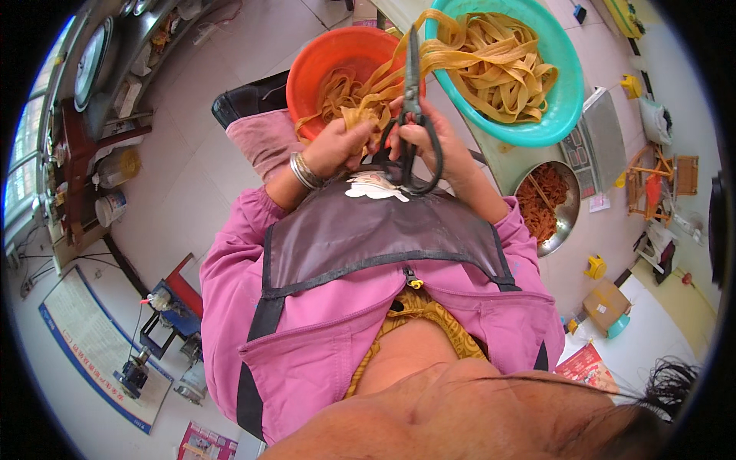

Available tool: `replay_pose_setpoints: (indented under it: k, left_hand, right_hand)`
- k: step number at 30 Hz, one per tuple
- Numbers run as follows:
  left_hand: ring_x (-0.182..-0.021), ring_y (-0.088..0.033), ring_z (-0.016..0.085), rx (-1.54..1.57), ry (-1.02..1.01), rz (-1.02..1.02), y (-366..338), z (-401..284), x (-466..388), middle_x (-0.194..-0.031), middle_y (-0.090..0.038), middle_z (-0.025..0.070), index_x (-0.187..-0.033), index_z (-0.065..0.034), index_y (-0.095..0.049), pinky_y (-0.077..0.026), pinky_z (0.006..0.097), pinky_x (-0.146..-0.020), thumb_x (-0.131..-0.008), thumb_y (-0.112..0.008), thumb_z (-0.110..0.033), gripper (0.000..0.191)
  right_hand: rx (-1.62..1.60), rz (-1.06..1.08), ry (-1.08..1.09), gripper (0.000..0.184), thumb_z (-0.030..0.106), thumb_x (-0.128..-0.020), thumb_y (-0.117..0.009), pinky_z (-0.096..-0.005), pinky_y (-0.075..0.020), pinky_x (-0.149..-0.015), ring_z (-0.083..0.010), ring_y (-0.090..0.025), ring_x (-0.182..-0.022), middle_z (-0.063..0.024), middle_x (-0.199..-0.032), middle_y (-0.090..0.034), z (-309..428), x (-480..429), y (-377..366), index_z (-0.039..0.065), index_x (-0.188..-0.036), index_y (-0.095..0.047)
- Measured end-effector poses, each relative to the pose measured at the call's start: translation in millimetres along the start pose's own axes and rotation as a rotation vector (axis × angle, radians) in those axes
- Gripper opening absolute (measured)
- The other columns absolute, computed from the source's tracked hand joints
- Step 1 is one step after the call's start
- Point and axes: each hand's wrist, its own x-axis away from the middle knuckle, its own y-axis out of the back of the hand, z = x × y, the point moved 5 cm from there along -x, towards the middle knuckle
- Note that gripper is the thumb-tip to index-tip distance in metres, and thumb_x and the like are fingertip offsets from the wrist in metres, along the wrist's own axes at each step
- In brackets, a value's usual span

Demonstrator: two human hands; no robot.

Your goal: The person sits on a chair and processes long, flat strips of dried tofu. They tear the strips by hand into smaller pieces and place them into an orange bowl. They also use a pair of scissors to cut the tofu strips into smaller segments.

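My left hand [339, 146], with bracelets at the wrist, is closed on a bunch of long yellow-brown strips [368, 115] over the near rim of an orange plastic basin [305, 57]. My right hand [428, 135] grips the black handles of a pair of scissors [412, 80]; the blades point away from me and look closed. More flat strips [500, 63] fill a turquoise plastic basin [566, 109] at the upper right, and some run across behind the scissors to the orange basin. A dark apron [379, 236] covers my front just below the hands.
To the right, a steel bowl [566, 230] holds reddish shredded food and chopsticks, beside a weighing scale [601, 141]. The turquoise basin rests on a table [497, 164]. A pink cloth [261, 141] lies left of the orange basin. A cardboard box [605, 305] stands farther right.
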Motion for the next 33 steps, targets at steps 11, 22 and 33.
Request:
replay_pose_setpoints:
  k: [11, 22, 33]
  left_hand:
    - [-0.046, -0.042, 0.01, 0.359, 0.375, -0.124, 61, -24, -53, -0.078, -0.055, 0.0061, -0.107, -0.0112, -0.051, -0.04, 0.0255, -0.051, -0.087, -0.053, -0.037, 0.032]
    - [-0.039, -0.036, 0.006, -0.055, 0.574, 0.082, 38, -41, -82, -0.063, -0.05, 0.0041, -0.102, 0.0001, -0.053, -0.028, 0.0168, -0.033, -0.092, -0.049, -0.033, 0.034]
    - [-0.039, -0.032, 0.006, -0.02, 0.493, -0.063, 88, -35, -114, -0.06, -0.046, -0.0003, -0.087, -0.0076, -0.053, -0.025, 0.0189, -0.037, -0.089, -0.056, -0.034, 0.027]
  right_hand:
    - [0.03, 0.356, -0.416, 0.064, 0.049, -0.086, -0.052, -0.0211, -0.0428, -0.058, -0.0104, -0.052, -0.064, -0.0061, -0.089, -0.057, -65, 13, 137, 0.007, -0.132, -0.038]
    - [0.1, 0.719, -0.125, 0.08, 0.054, -0.081, -0.052, -0.0288, -0.0352, -0.091, -0.0154, -0.046, -0.104, -0.0077, -0.118, -0.047, -95, -78, 115, 0.004, -0.138, -0.026]
    - [0.182, 0.058, -0.188, 0.018, 0.022, -0.09, -0.053, -0.0201, -0.0334, -0.044, -0.0036, -0.04, -0.051, 0.0068, -0.061, -0.041, -106, -129, 131, 0.005, -0.094, -0.054]
